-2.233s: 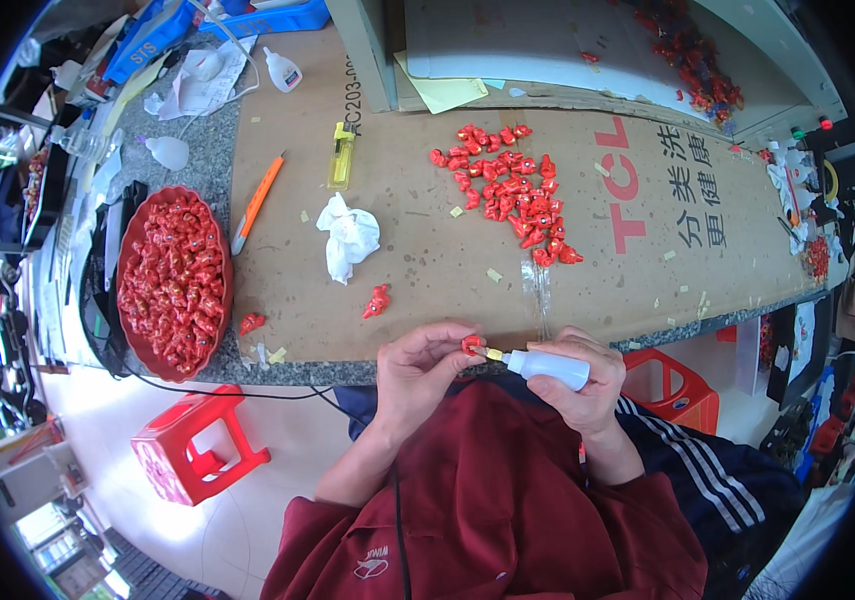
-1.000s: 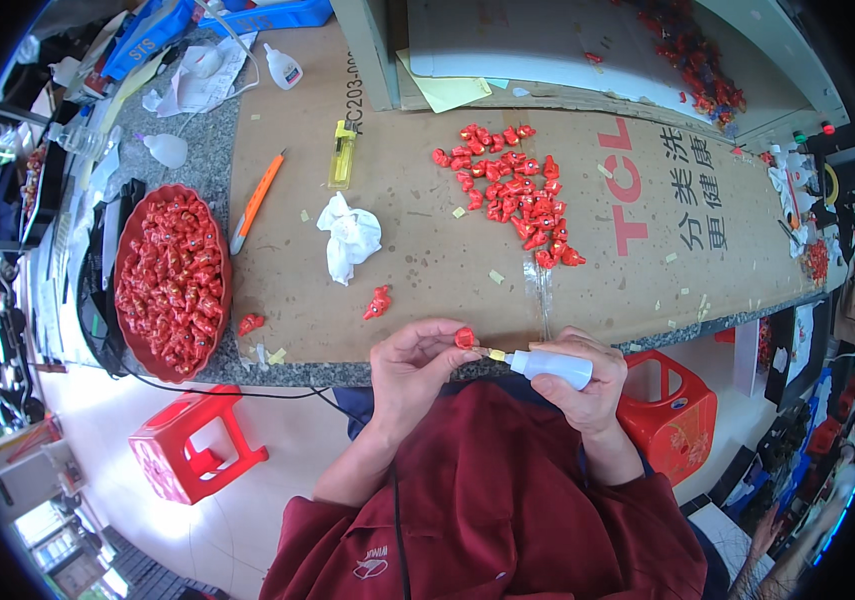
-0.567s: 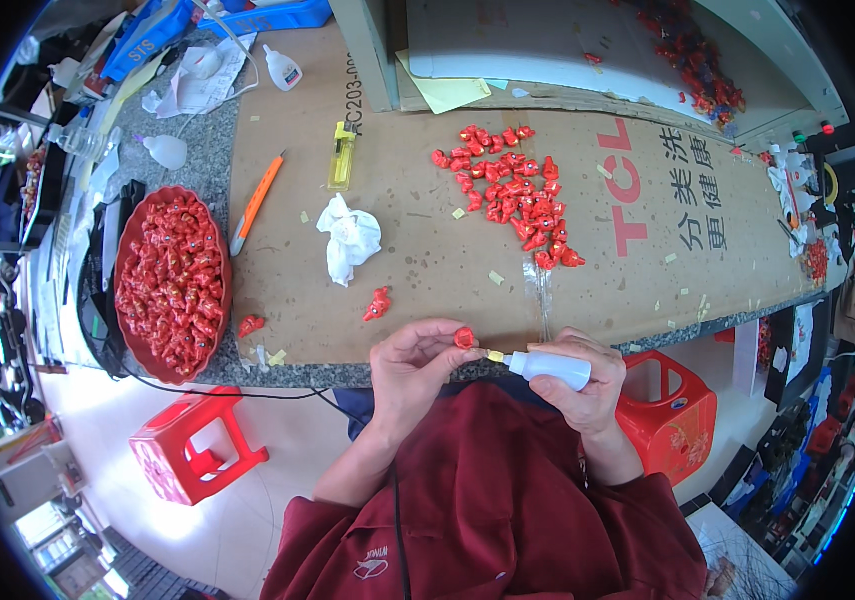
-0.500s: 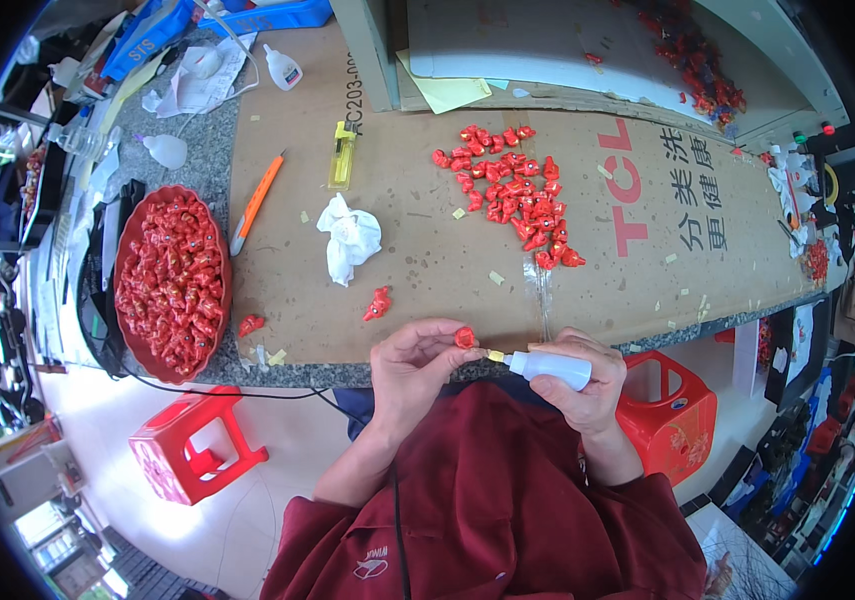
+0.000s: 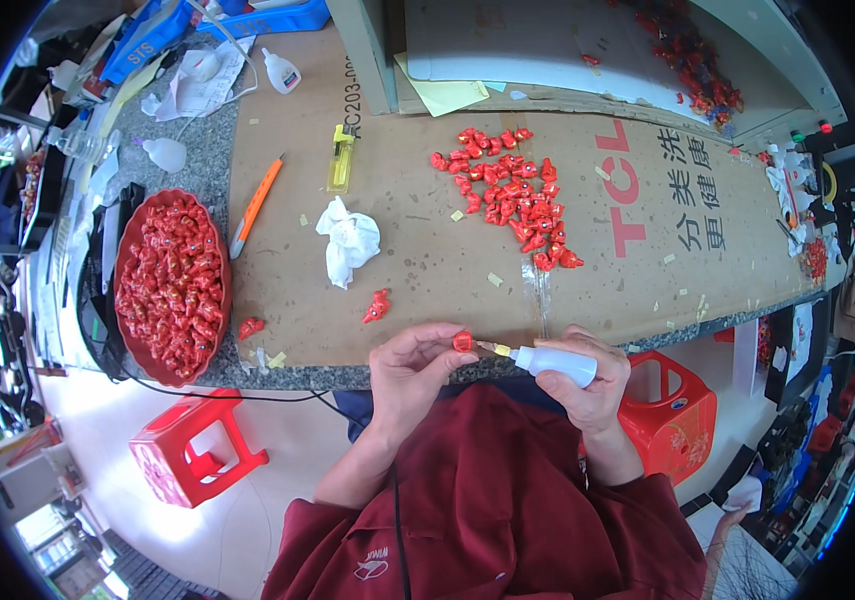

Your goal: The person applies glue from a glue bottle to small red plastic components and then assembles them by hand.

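My left hand (image 5: 409, 375) pinches a small glossy red figurine (image 5: 463, 341) between thumb and fingertips, just over the table's front edge. My right hand (image 5: 592, 385) is wrapped round a white squeeze bottle (image 5: 561, 366). Its thin nozzle with a yellow collar (image 5: 502, 350) points left at the figurine; whether the tip touches it I cannot tell. Past my left hand, one loose red figurine (image 5: 376, 306) lies on the cardboard. Farther off to the right is a spread group of similar red figurines (image 5: 519, 190). A red scalloped bowl (image 5: 121, 325) at left is heaped with more.
Cardboard (image 5: 407, 240) covers the table. On it lie a crumpled white tissue (image 5: 349, 240), an orange craft knife (image 5: 259, 205) and a yellow blade case (image 5: 340, 160). A shelf (image 5: 537, 50) stands at the back. Red stools (image 5: 667, 415) flank me. Another person's hand (image 5: 732, 517) shows at lower right.
The squeeze bottle has shifted slightly right, away from the figurine, showing more of its nozzle. At lower right another person's hand with something white has come into view.
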`<state>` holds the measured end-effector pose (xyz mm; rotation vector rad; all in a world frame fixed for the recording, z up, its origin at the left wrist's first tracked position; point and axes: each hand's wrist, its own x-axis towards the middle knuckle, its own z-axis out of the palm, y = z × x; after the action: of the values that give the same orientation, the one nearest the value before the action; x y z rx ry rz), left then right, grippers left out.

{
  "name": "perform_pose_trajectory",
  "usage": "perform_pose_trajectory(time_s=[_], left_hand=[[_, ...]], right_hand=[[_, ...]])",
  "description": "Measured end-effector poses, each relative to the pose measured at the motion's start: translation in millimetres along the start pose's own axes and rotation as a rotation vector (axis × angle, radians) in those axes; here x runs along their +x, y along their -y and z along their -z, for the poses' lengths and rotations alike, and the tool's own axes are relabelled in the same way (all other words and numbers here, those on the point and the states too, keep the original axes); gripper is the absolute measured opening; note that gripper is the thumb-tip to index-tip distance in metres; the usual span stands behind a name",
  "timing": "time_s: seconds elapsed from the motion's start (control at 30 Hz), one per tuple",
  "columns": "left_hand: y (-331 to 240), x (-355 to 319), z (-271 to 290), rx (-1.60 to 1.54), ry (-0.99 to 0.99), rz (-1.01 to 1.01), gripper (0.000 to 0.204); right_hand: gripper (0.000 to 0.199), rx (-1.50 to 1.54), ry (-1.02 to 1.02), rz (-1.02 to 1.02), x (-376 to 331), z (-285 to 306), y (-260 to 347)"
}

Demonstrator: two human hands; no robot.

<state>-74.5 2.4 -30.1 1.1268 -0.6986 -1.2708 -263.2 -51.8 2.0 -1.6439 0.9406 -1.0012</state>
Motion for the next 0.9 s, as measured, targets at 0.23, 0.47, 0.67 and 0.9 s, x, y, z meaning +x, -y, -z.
perform_pose_trajectory(time_s=[0.23, 0.47, 0.67, 0.9], left_hand=[[3.4, -1.2, 1.6, 0.002, 0.005, 0.005, 0.024], [1.3, -1.6, 0.4, 0.022, -0.001, 0.017, 0.025], [-0.9, -1.4, 0.0, 0.045, 0.019, 0.023, 0.025], [-0.7, -0.8, -0.5, 0.044, 0.027, 0.046, 0.026]], right_hand=[[0.029, 0.012, -0.01, -0.004, 0.7, -1.7, -4.5], [0.029, 0.009, -0.009, -0.003, 1.1, -2.1, -3.4], [0.028, 0.012, -0.002, -0.005, 2.4, -4.4, -3.8], [0.029, -0.012, 0.012, 0.017, 3.9, -4.2, -2.2]])
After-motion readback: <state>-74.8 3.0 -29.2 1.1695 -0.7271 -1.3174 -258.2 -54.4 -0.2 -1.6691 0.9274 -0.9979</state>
